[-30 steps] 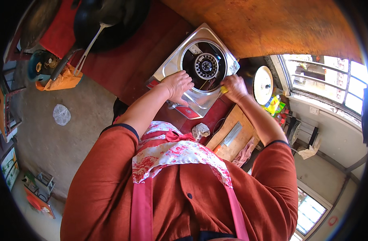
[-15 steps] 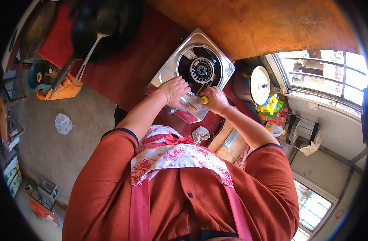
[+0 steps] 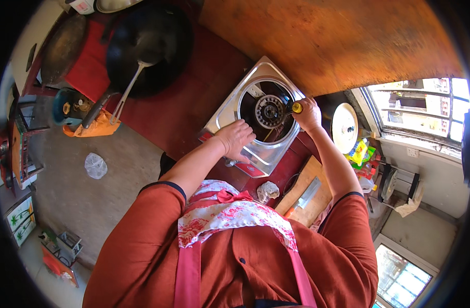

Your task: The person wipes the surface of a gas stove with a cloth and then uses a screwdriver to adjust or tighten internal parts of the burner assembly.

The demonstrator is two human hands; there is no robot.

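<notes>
A gas stove point(image 3: 265, 66) with a shiny steel top stands in front of me, with a round dark opening around its burner point(image 3: 270, 112). My right hand point(image 3: 309, 116) is closed around the yellow handle of a screwdriver point(image 3: 297, 108) at the opening's right side. Its thin shaft points in toward the burner; whether the tip touches anything cannot be made out. My left hand point(image 3: 235, 139) lies on the steel top at the front left, fingers stretched out, holding nothing. Below the burner, a thin yellowish wire or tube shows inside the opening.
A black wok point(image 3: 168, 38) holding a metal spatula point(image 3: 129, 90) sits at the far left of the red table point(image 3: 214, 66). Nearer me on the right, a knife point(image 3: 310, 191) lies on a wooden board point(image 3: 325, 187), beside crumpled plastic point(image 3: 268, 191). A lidded pot point(image 3: 344, 128) stands right of the stove.
My right hand has moved with the screwdriver from the front of the opening around to its right side. My left hand stays on the stove's front left. The whole view has shifted slightly.
</notes>
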